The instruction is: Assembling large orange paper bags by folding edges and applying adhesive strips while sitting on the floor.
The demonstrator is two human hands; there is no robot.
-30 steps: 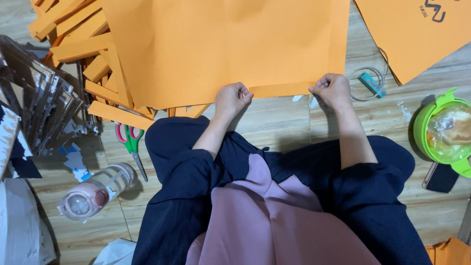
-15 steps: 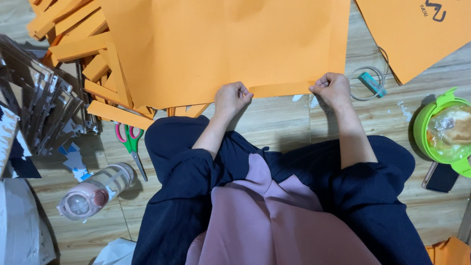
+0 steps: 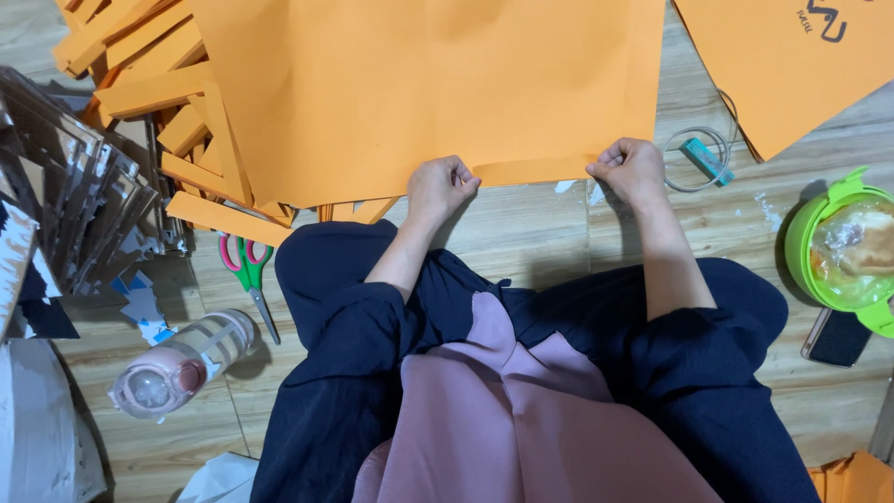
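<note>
I see my left hand and right hand both clenched on the bottom edge of the big orange sheet, which fills the top middle of the frame on the floor.

Both fists pinch the near edge of a large orange sheet — left hand, right hand. Left of the left hand — scissors; right of the right hand, a green lidded bowl.
</note>
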